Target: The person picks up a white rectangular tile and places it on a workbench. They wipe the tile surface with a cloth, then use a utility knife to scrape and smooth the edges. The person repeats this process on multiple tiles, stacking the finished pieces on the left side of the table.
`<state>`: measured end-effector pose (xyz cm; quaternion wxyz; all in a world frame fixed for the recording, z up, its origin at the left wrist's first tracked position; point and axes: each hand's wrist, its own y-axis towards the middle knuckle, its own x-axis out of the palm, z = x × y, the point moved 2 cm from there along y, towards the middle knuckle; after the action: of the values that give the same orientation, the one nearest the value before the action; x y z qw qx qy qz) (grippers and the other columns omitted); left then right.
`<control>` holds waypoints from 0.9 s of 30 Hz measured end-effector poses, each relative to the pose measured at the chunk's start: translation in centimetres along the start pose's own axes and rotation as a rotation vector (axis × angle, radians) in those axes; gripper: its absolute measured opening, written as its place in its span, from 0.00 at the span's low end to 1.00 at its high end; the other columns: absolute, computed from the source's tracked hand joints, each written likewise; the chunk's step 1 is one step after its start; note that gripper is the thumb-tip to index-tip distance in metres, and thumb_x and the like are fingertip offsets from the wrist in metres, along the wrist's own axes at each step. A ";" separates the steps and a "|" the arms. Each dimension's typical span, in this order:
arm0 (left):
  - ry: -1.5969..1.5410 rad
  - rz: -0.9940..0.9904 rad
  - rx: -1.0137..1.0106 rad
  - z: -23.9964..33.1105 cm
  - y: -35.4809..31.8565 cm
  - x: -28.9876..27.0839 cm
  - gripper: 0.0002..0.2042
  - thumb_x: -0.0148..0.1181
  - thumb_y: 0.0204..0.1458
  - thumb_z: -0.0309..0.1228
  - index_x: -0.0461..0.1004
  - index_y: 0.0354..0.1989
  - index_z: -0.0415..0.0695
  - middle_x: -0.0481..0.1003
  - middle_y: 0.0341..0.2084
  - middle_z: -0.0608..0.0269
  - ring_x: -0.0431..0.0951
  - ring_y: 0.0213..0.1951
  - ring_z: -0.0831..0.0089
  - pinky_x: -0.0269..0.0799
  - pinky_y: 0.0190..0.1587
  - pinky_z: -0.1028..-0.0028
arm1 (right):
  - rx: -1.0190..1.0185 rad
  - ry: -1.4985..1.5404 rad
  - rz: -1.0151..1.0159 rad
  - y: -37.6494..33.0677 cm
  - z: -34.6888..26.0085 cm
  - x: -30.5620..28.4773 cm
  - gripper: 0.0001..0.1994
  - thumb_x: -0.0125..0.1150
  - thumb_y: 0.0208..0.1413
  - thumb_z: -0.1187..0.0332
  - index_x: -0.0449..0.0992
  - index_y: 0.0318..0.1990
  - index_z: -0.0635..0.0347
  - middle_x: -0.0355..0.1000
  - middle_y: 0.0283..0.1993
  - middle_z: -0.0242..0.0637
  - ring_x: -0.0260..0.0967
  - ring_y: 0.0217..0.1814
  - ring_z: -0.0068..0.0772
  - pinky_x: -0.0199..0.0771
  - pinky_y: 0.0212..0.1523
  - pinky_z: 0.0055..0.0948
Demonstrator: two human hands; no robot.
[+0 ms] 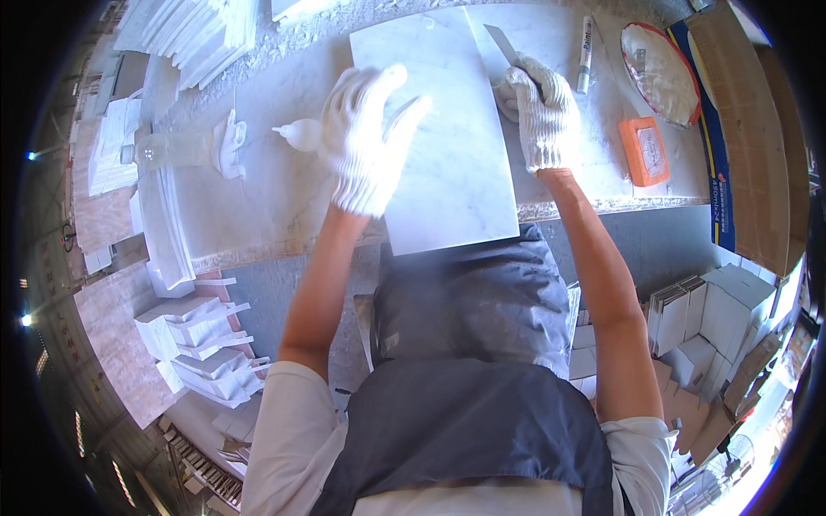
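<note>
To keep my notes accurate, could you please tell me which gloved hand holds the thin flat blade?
The right hand, gripping the blade near one end; the left hand is open, over the left edge of the pale slab.

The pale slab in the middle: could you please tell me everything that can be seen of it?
The pale slab is flat and rectangular, white with faint grey veining, and looks like marble. It lies slightly slanted on the worktable, its near end jutting past the front edge. The gloved left hand overlaps its left side; whether they touch is unclear.
</note>
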<state>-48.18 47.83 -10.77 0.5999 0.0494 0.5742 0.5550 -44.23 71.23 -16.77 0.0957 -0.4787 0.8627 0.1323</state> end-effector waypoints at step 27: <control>-0.208 -0.241 -0.247 -7.5 6.4 8.2 0.14 0.60 0.64 0.39 0.82 0.56 0.53 0.82 0.55 0.64 0.77 0.61 0.60 0.69 0.66 0.62 | 0.016 0.072 -0.001 0.3 -0.3 0.7 0.14 0.66 0.67 0.67 0.82 0.55 0.64 0.79 0.39 0.35 0.77 0.36 0.18 0.81 0.39 0.21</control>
<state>-59.91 51.86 -13.99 0.7194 -0.0366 0.4385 0.5375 -44.87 70.79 -16.67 0.0684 -0.4829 0.8663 0.1080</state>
